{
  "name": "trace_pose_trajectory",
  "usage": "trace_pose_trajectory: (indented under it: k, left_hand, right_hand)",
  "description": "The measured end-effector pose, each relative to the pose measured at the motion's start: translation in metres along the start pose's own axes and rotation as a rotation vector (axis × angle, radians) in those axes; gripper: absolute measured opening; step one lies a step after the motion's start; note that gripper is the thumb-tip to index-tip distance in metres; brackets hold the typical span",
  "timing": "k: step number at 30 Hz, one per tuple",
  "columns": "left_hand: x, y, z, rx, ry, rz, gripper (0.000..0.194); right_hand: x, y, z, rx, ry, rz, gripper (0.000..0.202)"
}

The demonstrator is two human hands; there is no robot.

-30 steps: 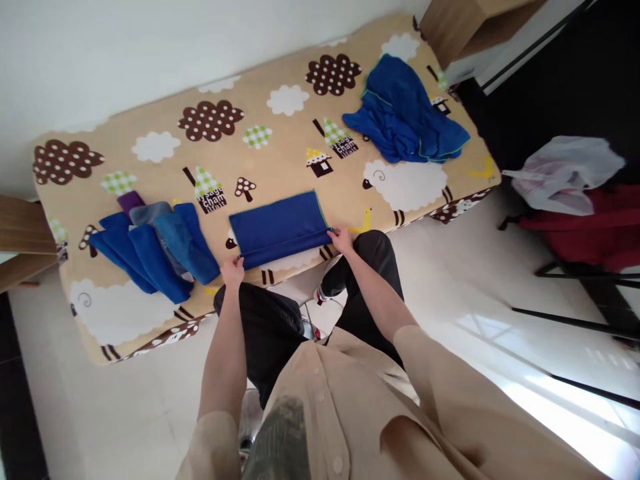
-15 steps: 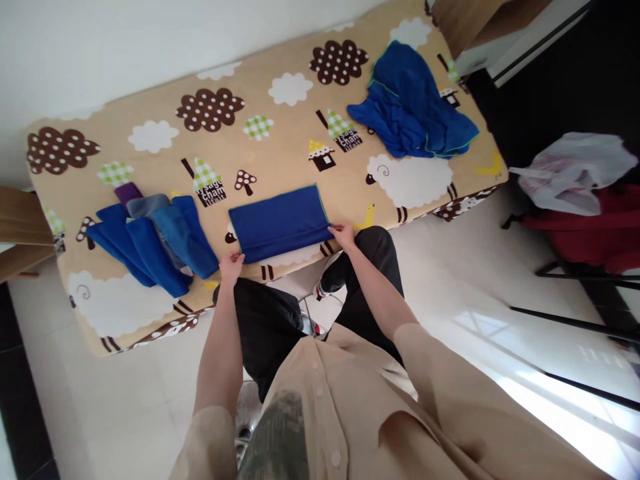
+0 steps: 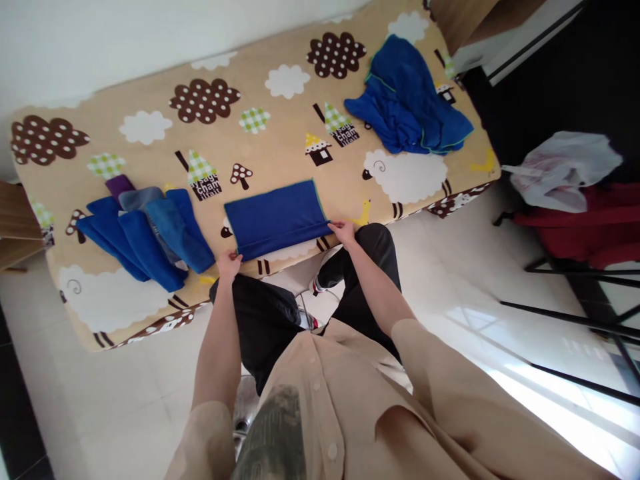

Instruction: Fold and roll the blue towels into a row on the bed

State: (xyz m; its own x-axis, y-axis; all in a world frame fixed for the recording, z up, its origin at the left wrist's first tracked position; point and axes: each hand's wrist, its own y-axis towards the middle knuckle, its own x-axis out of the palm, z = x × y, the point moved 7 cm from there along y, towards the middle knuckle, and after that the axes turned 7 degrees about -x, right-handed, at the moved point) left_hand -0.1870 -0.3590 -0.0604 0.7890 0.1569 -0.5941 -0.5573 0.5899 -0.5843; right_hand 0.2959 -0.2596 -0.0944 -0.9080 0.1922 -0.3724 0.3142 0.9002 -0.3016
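A blue towel (image 3: 277, 212) with thin green edging lies flat on the patterned bed cover (image 3: 280, 153), a narrow strip along its near edge folded over. At its near left corner, my left hand (image 3: 230, 264) pinches the cloth between thumb and fingers. My right hand (image 3: 343, 233) grips the near right corner the same way. To the left lies a group of rolled or folded cloths (image 3: 153, 233), mostly blue, with grey and purple ones among them. A crumpled pile of blue towels (image 3: 410, 100) with green edges rests at the far right.
My knees are at the bed's front edge. A white plastic bag (image 3: 565, 167) and dark red fabric (image 3: 575, 220) sit on the right, above thin black metal legs (image 3: 570, 320). Wooden furniture (image 3: 20, 227) stands at the left end.
The view has shifted slightly, moving the bed a little left and up in the picture. Both hands keep hold of the towel's near corners, and the folded near strip looks slightly wider.
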Motion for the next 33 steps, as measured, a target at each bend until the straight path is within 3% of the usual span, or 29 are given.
trace_pose_trajectory:
  k: [6, 11, 23, 33]
  left_hand:
    - [0.001, -0.003, -0.004, -0.014, -0.031, -0.015, 0.030]
    - [-0.002, -0.009, 0.004, 0.064, -0.068, -0.007, 0.034]
    - [-0.003, 0.000, -0.003, 0.016, 0.165, 0.083, 0.018]
    - [-0.008, -0.010, 0.009, 0.036, 0.264, 0.104, 0.013]
  right_hand:
    - [0.004, 0.001, 0.002, 0.001, 0.009, -0.026, 0.027]
    - [0.007, 0.001, 0.001, -0.005, 0.002, -0.034, 0.032]
    - [0.005, -0.003, -0.006, -0.028, -0.049, -0.025, 0.033]
    - [0.006, -0.006, -0.010, -0.021, -0.076, -0.020, 0.032]
